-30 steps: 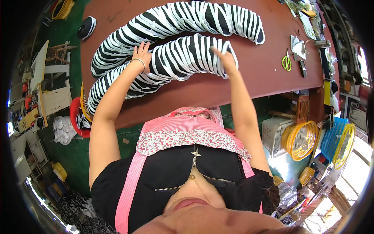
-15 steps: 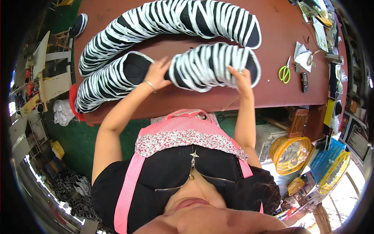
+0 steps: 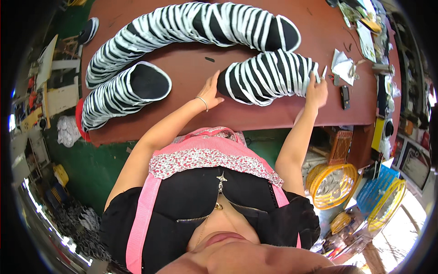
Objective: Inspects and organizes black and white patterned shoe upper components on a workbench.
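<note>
A short stack of nested black pieces with white edges (image 3: 269, 77) lies across the brown table in front of me. Its left end meets the fingertips of my left hand (image 3: 209, 95), whose thumb stands apart. My right hand (image 3: 316, 93) is at the stack's right end, fingers bent and partly smeared by motion. Pale scissor blades (image 3: 324, 72) show just beyond that hand; the handles are hidden, and I cannot tell whether the hand touches them. Another short stack (image 3: 121, 93) lies to the left, and a long curved stack (image 3: 169, 32) runs behind both.
On the right of the table (image 3: 269, 116) lie a small black tool (image 3: 345, 97), white papers (image 3: 343, 66) and assorted clutter. A small dark strip (image 3: 209, 59) rests between the stacks. Yellow baskets (image 3: 331, 187) and a blue basket (image 3: 376, 187) stand below the table's right side.
The front stack has moved right, away from the left stack, and looks more compact. Both hands have moved right with it. The green scissor handles are now hidden behind my right hand.
</note>
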{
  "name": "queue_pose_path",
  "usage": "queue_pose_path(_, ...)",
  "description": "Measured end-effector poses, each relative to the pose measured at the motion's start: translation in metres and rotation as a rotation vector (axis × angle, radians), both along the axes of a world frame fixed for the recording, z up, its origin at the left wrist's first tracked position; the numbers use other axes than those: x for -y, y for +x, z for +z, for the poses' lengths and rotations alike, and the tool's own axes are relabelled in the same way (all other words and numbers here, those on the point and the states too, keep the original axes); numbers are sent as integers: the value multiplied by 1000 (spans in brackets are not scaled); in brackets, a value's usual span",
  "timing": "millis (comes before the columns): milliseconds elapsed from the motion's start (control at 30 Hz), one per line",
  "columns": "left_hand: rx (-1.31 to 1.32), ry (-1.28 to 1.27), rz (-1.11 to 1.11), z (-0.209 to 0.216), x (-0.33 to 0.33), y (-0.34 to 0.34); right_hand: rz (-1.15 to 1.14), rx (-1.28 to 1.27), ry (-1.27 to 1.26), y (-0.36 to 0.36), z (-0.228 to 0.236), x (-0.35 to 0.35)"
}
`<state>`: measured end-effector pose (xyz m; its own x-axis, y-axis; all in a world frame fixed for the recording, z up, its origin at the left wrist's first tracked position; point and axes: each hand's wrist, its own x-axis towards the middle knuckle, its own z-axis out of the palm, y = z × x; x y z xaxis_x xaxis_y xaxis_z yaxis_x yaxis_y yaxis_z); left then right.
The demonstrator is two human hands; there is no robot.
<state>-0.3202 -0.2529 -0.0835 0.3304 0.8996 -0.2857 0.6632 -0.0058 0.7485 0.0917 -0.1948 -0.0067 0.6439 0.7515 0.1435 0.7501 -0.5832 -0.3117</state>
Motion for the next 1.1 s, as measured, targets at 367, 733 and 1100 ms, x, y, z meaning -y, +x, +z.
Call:
queue_pose_path(367,71,-261,-61,10,83,-106,791,-1273,-256,-260,24,76)
queue_pose_path(733,264,182,527,100,35,-414,700,-654,-488,-413,-101,120)
queue_pose_path(1100,-520,237,675,28,-63,-607,564,-334,-400,-460,-98,153)
